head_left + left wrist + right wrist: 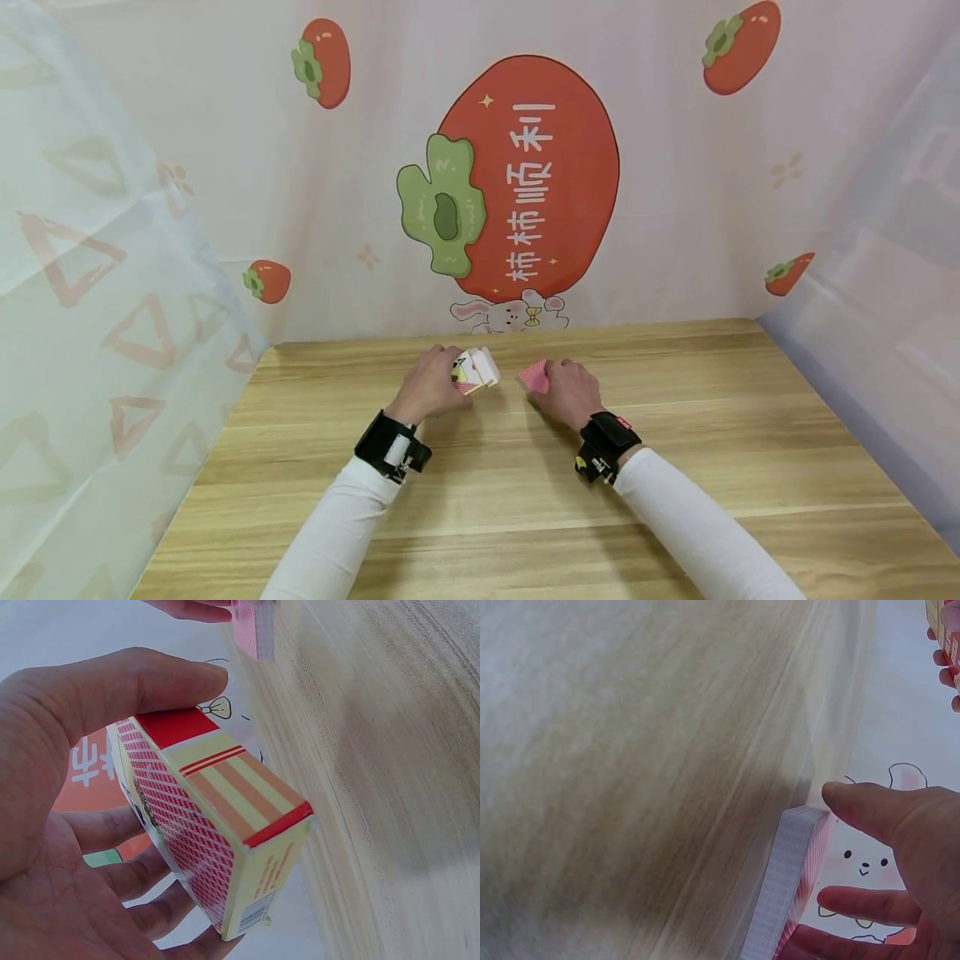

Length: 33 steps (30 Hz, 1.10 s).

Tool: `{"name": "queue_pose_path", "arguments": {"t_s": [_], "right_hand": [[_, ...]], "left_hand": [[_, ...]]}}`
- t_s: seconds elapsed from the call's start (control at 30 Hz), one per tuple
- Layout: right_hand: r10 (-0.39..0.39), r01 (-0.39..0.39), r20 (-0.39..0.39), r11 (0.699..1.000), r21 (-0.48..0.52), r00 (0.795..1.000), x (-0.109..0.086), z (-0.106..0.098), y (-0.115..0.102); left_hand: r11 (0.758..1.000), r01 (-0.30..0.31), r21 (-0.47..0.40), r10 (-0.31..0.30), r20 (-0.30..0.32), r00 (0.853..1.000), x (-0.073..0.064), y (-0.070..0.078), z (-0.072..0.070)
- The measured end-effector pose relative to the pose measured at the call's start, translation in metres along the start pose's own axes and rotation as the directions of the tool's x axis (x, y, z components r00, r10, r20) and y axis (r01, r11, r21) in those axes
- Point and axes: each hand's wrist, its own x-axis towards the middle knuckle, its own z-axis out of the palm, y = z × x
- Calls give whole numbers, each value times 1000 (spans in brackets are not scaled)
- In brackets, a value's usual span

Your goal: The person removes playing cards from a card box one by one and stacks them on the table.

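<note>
Near the far middle of the table, my left hand [430, 387] holds a playing card box [474, 372]. The left wrist view shows the box [199, 817] with a red checked face, striped side and barcode end, its thumb on one side and fingers round the other. A white flap stands out at the box's right end in the head view. To the right, my right hand [572, 392] grips a deck of cards [533, 377] with a pink-red patterned back. In the right wrist view the deck's [780, 881] white edges show, between thumb and fingers. The two hands are apart.
The wooden table [495, 500] lies under both arms. Behind it hangs a pale curtain [652, 275] printed with persimmons and a rabbit, and further sheets hang at left and right. Each wrist wears a black strap with a small camera.
</note>
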Motion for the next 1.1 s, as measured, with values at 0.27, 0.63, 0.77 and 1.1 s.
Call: {"name": "queue_pose_path", "arguments": {"t_s": [0.27, 0.63, 0.77, 1.1], "right_hand": [[30, -31, 6, 996, 88, 1000, 2, -7, 5], [43, -42, -5, 988, 150, 999, 2, -34, 17], [48, -46, -4, 984, 170, 999, -1, -38, 27], [17, -6, -56, 980, 200, 998, -6, -41, 41]], "left_hand": [[1000, -14, -8, 14, 2, 1000, 2, 0, 0], [1000, -21, 10, 21, 1, 1000, 6, 3, 0], [1000, -22, 9, 22, 1, 1000, 6, 4, 2], [998, -65, 9, 65, 11, 998, 5, 8, 7]]}}
